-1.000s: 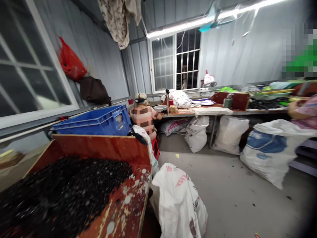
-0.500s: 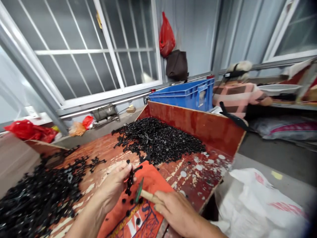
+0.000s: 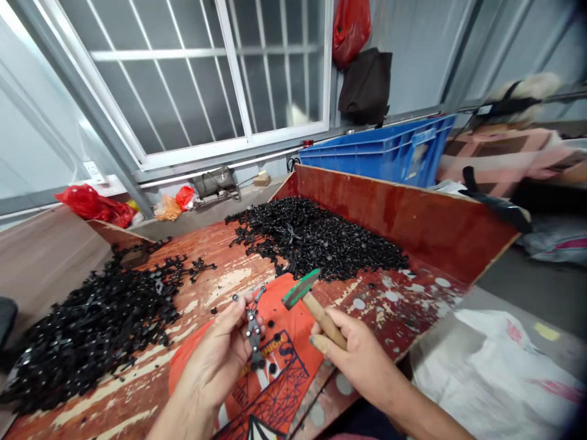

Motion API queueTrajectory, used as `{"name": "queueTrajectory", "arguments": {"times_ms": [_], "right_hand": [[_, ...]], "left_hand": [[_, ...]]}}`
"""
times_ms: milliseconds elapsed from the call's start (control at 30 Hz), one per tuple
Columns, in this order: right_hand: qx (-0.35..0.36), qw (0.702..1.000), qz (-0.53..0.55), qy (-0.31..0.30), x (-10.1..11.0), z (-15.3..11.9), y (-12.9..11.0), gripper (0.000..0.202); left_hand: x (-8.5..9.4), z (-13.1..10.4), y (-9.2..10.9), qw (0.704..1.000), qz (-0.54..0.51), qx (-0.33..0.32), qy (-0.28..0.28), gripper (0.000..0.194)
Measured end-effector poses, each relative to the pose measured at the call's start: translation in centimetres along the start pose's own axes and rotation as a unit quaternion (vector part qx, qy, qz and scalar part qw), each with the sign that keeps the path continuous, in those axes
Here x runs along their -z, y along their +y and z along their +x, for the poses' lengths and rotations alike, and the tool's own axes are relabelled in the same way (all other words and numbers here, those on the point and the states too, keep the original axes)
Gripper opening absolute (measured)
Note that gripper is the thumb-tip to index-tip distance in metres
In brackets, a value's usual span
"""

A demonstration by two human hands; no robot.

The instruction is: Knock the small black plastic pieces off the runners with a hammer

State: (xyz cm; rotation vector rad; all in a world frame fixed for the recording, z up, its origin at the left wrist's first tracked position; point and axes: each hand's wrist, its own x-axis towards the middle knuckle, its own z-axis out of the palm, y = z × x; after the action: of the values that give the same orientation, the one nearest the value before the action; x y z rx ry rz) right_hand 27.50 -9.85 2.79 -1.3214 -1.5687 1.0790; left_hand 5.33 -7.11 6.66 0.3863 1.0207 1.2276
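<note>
Between the thumb and fingers of my left hand is a black branched plastic part with small round ends. My right hand is closed around the wooden handle of a small hammer, whose green head points up and left, apart from the part. Under both hands lies an orange printed cloth, with several small black round pieces scattered on it. Beyond my hands a heap of small black parts covers the middle of the red-brown worktop. A second heap of black branched parts spreads at the left.
A red-brown board walls the worktop's far right side, with a blue crate behind it. White sacks lie at the lower right. A co-worker in a pink checked top is at the far right. Red plastic bags rest by the window.
The hammer has risen away from the part, its head now higher and farther from my left hand. My left hand has tilted the part. The whole view has shifted.
</note>
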Motion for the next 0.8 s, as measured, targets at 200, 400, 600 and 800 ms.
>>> {"name": "queueTrajectory", "arguments": {"times_ms": [200, 400, 600, 800], "right_hand": [[-0.010, 0.995, 0.090, -0.050, -2.7, -0.5, -2.8, 0.017], [0.002, 1.000, -0.005, -0.030, -3.4, -0.8, -3.0, 0.008], [0.118, 0.985, -0.122, -0.018, -3.4, -1.3, -2.6, 0.020], [0.189, 0.968, -0.161, 0.016, -4.2, -2.1, -1.2, 0.016]], "left_hand": [[-1.1, -0.3, -2.9, 0.995, -0.083, 0.038, -0.043, 0.013], [0.4, -1.0, -3.6, 0.997, -0.068, 0.026, -0.019, 0.015], [1.6, -1.8, -4.3, 0.998, 0.054, 0.015, -0.017, 0.033], [3.6, -3.5, -5.6, 0.990, 0.111, 0.075, -0.048, 0.044]]}}
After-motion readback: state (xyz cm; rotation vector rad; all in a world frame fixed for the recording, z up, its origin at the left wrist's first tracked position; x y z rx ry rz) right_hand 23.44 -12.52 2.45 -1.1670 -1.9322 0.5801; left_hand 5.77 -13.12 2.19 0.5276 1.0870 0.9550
